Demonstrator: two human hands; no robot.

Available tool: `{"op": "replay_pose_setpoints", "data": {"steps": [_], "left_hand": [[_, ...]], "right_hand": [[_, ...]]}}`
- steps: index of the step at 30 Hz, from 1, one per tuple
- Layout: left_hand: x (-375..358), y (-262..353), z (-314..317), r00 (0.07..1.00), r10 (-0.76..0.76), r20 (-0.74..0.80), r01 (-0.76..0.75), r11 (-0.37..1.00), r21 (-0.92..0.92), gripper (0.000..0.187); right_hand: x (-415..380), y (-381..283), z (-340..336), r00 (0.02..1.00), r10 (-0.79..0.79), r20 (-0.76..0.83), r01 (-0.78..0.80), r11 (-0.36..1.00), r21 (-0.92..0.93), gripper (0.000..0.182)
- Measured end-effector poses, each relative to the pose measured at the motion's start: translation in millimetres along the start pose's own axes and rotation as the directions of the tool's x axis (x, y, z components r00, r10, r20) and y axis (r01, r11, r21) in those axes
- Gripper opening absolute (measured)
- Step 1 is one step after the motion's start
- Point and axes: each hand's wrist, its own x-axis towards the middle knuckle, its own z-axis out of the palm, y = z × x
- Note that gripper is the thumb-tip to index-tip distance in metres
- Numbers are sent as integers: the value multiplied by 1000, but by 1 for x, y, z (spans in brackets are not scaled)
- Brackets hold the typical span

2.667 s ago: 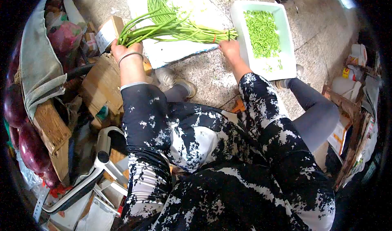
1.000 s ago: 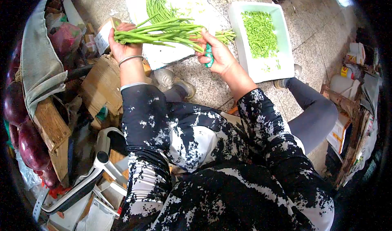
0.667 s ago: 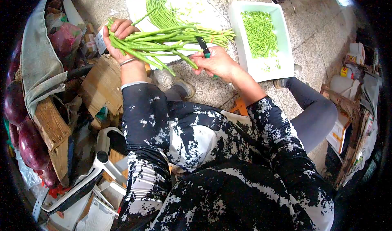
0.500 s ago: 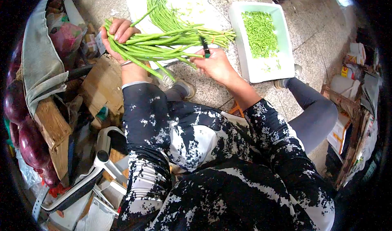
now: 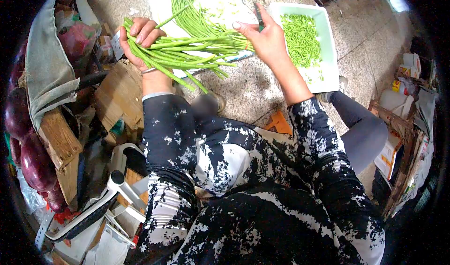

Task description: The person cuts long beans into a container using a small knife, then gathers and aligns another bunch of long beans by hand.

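My left hand (image 5: 143, 37) is wrapped round a bunch of long green beans (image 5: 187, 52), whose stems reach out to the right in front of me. My right hand (image 5: 269, 41) is off to the right, beyond the cut ends of that bunch, with a small dark knife (image 5: 258, 14) in its grip, the blade pointing away from me. Behind the bunch, more long beans (image 5: 187, 14) lie on a white board (image 5: 159, 2) on the floor. Beside my right hand stands a white plastic bin (image 5: 332, 54) holding many short chopped bean pieces (image 5: 300, 40).
Purple eggplants (image 5: 40, 164) hang or lie at the far left beside a wooden block (image 5: 58, 138). Cardboard (image 5: 119, 96) and a white-framed folded seat (image 5: 117, 183) are at my left. On the right are a wooden crate edge (image 5: 398, 119) and boxes. Speckled floor tiles (image 5: 361, 35) surround the bin.
My right hand with the knife has moved up and right, away from the bunch's ends toward the bin. The left hand keeps its hold on the beans and has barely shifted.
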Motion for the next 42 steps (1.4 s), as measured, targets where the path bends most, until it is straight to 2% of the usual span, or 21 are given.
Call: {"op": "replay_pose_setpoints", "data": {"steps": [1,2,3,4,8,12,15,16,17,18,19,22,27,29,32,33,35,37,40,41,42], "left_hand": [[1,0,1,1000,22,-1,-22,999,24,23],[1,0,1,1000,28,-12,-28,1000,12,24],[1,1,2,999,34,-7,-34,999,13,24],[2,1,2,1000,26,-2,-26,1000,14,24],[3,1,4,1000,30,-6,-30,999,43,23],[5,-1,5,999,42,-26,-40,997,72,21],[7,-3,6,1000,12,-29,-10,998,67,23],[7,-4,7,999,-5,-46,11,993,116,24],[9,-6,5,998,-21,-52,32,976,217,26],[11,-13,4,998,-20,-54,32,969,243,26],[13,-19,3,998,-19,-60,34,963,268,26],[19,-30,-6,995,-29,-92,55,953,297,28],[21,-67,-25,973,10,-230,90,903,419,24],[20,-69,-27,980,-55,-193,122,926,357,23],[27,-52,-2,999,-11,-42,21,967,254,22],[25,-51,-1,1000,-13,-6,14,970,243,23],[20,-54,3,999,-29,30,20,966,257,24],[14,-60,10,996,-74,48,58,959,278,27],[13,-60,45,953,-178,243,67,912,404,23],[10,-63,57,928,-240,284,99,897,432,22],[12,-60,63,842,-369,394,162,868,469,22]], "right_hand": [[-4,-16,0,985,143,98,-141,990,-31,42],[-11,-19,3,985,139,101,-136,990,-33,42],[-18,-19,7,961,-170,219,194,977,-92,37],[-25,-21,10,826,-444,346,505,857,-106,33],[-41,-32,10,778,-490,394,609,744,-276,39],[-46,-27,13,754,-546,365,644,726,-242,38],[-51,-20,24,858,-432,278,487,856,-173,29],[-53,-19,29,988,-38,151,21,993,114,20],[-52,-18,31,909,386,157,-415,809,417,12],[-50,-17,28,834,496,239,-543,666,512,11],[-47,-16,30,834,497,239,-543,666,512,11],[-38,-1,32,730,561,390,-608,274,745,18],[-16,32,19,641,684,349,-582,136,802,10],[-4,66,8,596,763,250,-474,84,876,12],[17,122,-17,602,796,63,-480,298,825,12],[21,121,-14,603,795,69,-481,293,826,12],[28,116,-12,654,723,224,-686,441,579,17],[33,83,-24,814,541,213,-559,630,539,25],[33,62,-38,930,367,-25,-350,904,244,35],[23,70,-43,933,360,-27,-343,907,243,35],[9,87,-46,858,502,105,-509,806,302,40]]}}
